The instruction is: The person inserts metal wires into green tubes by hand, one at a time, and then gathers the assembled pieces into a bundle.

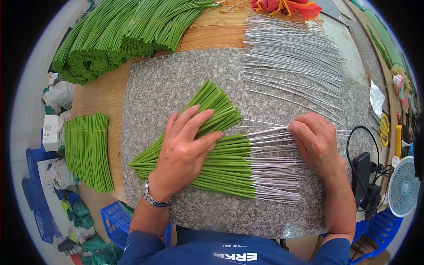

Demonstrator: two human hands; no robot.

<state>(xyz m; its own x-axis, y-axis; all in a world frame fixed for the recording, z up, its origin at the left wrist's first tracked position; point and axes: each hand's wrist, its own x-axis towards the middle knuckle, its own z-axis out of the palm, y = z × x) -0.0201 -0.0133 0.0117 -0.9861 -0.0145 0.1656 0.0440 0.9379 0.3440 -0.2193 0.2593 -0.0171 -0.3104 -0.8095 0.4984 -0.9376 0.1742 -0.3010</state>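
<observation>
My left hand (185, 148) lies over a fanned bundle of green plastic stem tubes (229, 163), fingers stretched and spread, pressing on them. The tubes gather at a banded left end. From the right ends of the lower tubes stick out rows of pale metal wires (276, 176). The upper group of tubes (216, 106) is pushed up at an angle, with no wires showing in most of its ends. My right hand (314, 139) pinches thin wire (267, 130) between thumb and fingers beside the tube ends; wire also shows to the right of this hand.
A pile of loose wires (291, 57) lies at the far right of the stone slab (154, 84). Banded green tubes are heaped in a large stack (106, 39) at the far left; a smaller bundle (88, 152) lies left. At right are yellow scissors (384, 130), a black adapter (361, 174) and a fan (403, 185).
</observation>
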